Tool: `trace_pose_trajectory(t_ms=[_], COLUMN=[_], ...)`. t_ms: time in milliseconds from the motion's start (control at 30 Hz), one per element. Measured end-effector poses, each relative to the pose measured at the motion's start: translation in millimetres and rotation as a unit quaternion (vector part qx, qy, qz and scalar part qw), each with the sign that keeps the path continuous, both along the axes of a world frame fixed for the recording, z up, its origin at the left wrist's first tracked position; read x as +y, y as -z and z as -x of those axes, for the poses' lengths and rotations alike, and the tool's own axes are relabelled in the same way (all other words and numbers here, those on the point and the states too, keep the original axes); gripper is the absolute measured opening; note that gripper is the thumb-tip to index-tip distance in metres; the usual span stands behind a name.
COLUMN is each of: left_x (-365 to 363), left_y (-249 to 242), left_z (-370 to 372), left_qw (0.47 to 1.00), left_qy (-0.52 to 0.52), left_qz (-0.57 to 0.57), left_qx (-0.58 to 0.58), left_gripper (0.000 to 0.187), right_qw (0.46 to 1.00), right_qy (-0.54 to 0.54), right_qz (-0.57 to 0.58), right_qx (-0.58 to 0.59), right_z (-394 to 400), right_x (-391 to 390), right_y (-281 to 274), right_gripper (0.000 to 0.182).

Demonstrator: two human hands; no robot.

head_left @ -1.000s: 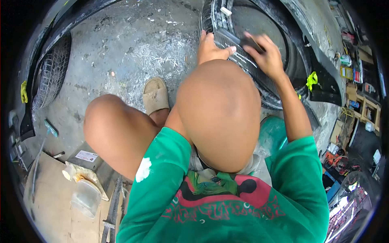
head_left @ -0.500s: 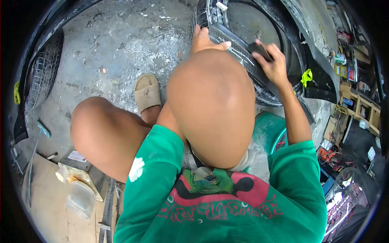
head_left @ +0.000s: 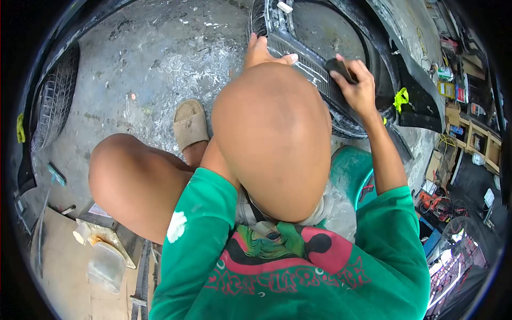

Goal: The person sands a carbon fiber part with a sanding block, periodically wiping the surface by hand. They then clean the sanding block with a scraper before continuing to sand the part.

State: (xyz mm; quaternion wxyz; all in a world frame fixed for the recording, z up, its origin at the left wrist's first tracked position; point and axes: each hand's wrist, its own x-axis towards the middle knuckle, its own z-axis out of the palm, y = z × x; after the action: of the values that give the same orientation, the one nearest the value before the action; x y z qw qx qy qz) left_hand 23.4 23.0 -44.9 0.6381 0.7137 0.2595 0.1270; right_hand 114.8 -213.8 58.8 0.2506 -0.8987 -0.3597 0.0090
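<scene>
A black ribbed panel [head_left: 304, 56] with white streaks on it lies across a round black tyre-like ring [head_left: 368, 48] on the floor. My left hand [head_left: 261, 52] rests on the panel's left part, thumb and fingers spread; my knee hides some of it. Farther right, my right hand [head_left: 358, 85] is closed around a dark block [head_left: 340, 70], likely a sanding block, held against the panel. The block's underside cannot be seen. A small white piece [head_left: 285, 7] sits near the panel's upper end.
A long black curved car part [head_left: 421, 101] with a yellow-green strip [head_left: 401, 99] arches around the work. Below the panel stands a green bucket [head_left: 352, 170]. At left are a tyre [head_left: 56, 96], a squeegee-like tool [head_left: 56, 174] and a clear plastic container [head_left: 105, 266]. Cluttered shelving [head_left: 472, 133] lines the right.
The view has shifted slightly. My right hand and the block have moved a little along the panel; my left hand keeps about the same place on it.
</scene>
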Motion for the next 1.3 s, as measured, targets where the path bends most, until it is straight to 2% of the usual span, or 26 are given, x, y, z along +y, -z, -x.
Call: trace_pose_trajectory(t_ms=[100, 167, 200, 267, 300, 400, 433, 600, 667, 700, 800, 833, 867, 933, 967, 1067, 1100, 1133, 1200, 1233, 1267, 1300], left_x=[0.8, 5.0, 2.6, -1.8, -3.4, 0.7, -8.3, 1.6, -0.1, 0.2, -1.6, 2.5, -2.1, -19.0, -16.6, 0.2, 0.5, 1.0, 3.9, 1.2, 0.3, -2.5], left_y=[-10.4, -18.0, -22.0, -31.0, -18.4, -7.1, -9.9, -12.5, -17.0, -20.8, 7.2, -4.1, 2.7, 20.8, 23.7, 7.9, 3.5, -0.2, -11.8, 8.7, 4.7, 0.5], left_z=[-0.6, 2.6, 4.7, 6.0, 5.1, 2.0, 3.7, -0.3, 1.8, 3.4, -2.9, 2.5, -0.1, -6.6, -6.0, -5.6, -6.9, -4.4, -2.4, -6.2, -7.2, -3.9], left_qw=[1.0, 0.998, 0.998, 1.0, 1.0, 0.998, 0.999, 0.999, 1.0, 0.998, 0.993, 0.998, 0.998, 0.989, 0.99, 0.995, 0.998, 0.998, 0.998, 0.998, 0.998, 1.0], left_qy=[-0.001, 0.058, 0.063, -0.007, -0.007, 0.012, -0.044, 0.028, 0.001, 0.002, 0.018, 0.037, 0.03, -0.117, -0.111, 0.024, 0.005, 0.008, 0.035, 0.02, 0.013, 0.004], left_qz=[0.002, -0.004, -0.004, -0.003, 0.005, 0.044, 0.004, -0.017, -0.021, 0.06, 0.089, 0.0, 0.001, 0.031, 0.026, 0.089, 0.057, 0.056, -0.006, 0.065, 0.066, 0.015], left_qx=[-0.03, -0.018, -0.012, 0.019, -0.026, -0.041, -0.018, -0.033, 0.005, -0.008, -0.072, -0.052, -0.05, -0.086, -0.086, -0.048, -0.006, -0.001, 0.048, -0.007, -0.009, -0.015], left_gripper=[0.07, 0.055, 0.055, 0.059, 0.06, 0.065, 0.067, 0.07, 0.066, 0.062, 0.064, 0.067, 0.067, 0.068, 0.068, 0.084, 0.086, 0.086, 0.083, 0.081, 0.081, 0.077], right_qw=[0.998, 0.999, 0.999, 0.998, 0.994, 0.997, 0.997, 0.999, 0.999, 0.996, 0.998, 0.998, 0.999, 0.999, 0.999, 0.999, 0.997, 0.998, 0.993, 0.996, 0.996, 0.997], right_qy=[-0.026, -0.015, -0.023, -0.056, -0.097, -0.057, -0.06, -0.01, -0.042, -0.08, -0.053, -0.058, -0.035, -0.02, -0.025, -0.04, -0.042, -0.039, -0.106, -0.083, -0.089, -0.068], right_qz=[-0.009, -0.002, -0.012, -0.018, -0.027, -0.058, -0.058, 0.015, 0.0, -0.012, -0.017, -0.014, -0.011, -0.008, 0.004, -0.01, -0.002, -0.003, -0.031, -0.019, -0.018, -0.018], right_qx=[-0.058, -0.035, -0.019, -0.02, -0.033, -0.001, 0.001, -0.039, -0.033, -0.029, 0.002, 0.001, 0.003, -0.027, -0.031, -0.034, -0.058, -0.053, -0.047, -0.018, -0.02, -0.023], right_z=[-1.7, -4.0, -4.0, -3.1, -10.6, -9.8, -11.6, -5.1, -10.9, -12.7, -10.7, -9.8, -9.3, -4.4, -3.2, -8.2, -11.6, -10.6, -14.0, -11.5, -9.6, -3.4], right_x=[54.5, 82.1, 83.2, 51.4, 33.0, -13.9, -7.5, 78.6, 66.3, 55.3, -9.1, -12.6, -13.9, 5.6, 28.8, 101.3, 106.3, 98.7, 67.1, 47.4, 32.3, 23.9], right_y=[-2.3, -4.8, -3.0, -2.2, -3.8, 1.7, 4.3, -3.1, -1.4, -3.0, -1.9, -2.3, -0.2, -1.0, -2.8, 3.1, 6.5, 7.6, 1.5, -0.6, -0.7, -3.2], right_gripper=[0.04, 0.041, 0.042, 0.042, 0.043, 0.039, 0.039, 0.041, 0.041, 0.041, 0.041, 0.041, 0.041, 0.042, 0.042, 0.04, 0.042, 0.042, 0.047, 0.048, 0.048, 0.048])
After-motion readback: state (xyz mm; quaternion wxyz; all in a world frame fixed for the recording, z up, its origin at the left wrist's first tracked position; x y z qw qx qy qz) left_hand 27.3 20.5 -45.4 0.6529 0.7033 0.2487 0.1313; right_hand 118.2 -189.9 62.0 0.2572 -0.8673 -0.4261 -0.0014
